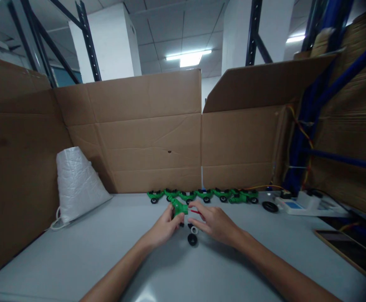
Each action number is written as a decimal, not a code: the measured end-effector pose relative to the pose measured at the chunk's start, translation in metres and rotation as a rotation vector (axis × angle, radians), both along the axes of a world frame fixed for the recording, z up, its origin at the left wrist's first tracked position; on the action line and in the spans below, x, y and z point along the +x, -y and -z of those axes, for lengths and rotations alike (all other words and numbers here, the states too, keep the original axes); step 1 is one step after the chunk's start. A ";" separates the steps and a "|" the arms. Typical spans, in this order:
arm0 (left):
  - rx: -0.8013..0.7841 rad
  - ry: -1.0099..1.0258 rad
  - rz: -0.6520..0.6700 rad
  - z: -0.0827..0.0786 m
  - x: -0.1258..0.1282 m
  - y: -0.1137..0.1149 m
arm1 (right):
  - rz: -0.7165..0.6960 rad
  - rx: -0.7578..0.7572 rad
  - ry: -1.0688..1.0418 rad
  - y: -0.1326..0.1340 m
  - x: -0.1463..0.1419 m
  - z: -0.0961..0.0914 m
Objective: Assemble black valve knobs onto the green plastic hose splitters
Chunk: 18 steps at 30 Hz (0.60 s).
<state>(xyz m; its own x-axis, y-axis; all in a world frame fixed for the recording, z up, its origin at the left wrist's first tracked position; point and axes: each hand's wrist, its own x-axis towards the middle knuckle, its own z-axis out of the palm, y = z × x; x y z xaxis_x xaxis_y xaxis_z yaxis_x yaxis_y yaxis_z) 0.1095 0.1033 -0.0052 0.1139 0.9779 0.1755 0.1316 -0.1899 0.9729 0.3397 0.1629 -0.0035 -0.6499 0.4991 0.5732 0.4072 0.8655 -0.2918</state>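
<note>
My left hand grips a green plastic toy vehicle body between thumb and fingers. To its right, my right hand pinches a thin red rod that points toward the green body. Whether the rod touches the body I cannot tell. Below the hands a black toy wheel lies on the grey table. Just above that wheel is a small white ring-shaped part, with a dark piece beside it partly hidden. Farther back, several green toy vehicles with black wheels form a row along the cardboard.
Cardboard panels wall the table at the back and left. A white padded bag stands at the left. On the right are a black ring, a white power strip with cables, a dark framed panel and a blue rack post.
</note>
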 end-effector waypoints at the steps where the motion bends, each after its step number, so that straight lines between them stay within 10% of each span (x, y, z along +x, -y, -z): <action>1: 0.005 -0.016 0.009 0.000 0.002 0.002 | 0.006 0.011 0.011 0.001 -0.001 0.001; 18: 0.059 -0.054 0.101 -0.008 0.008 0.011 | -0.002 -0.210 -0.153 0.013 -0.004 0.000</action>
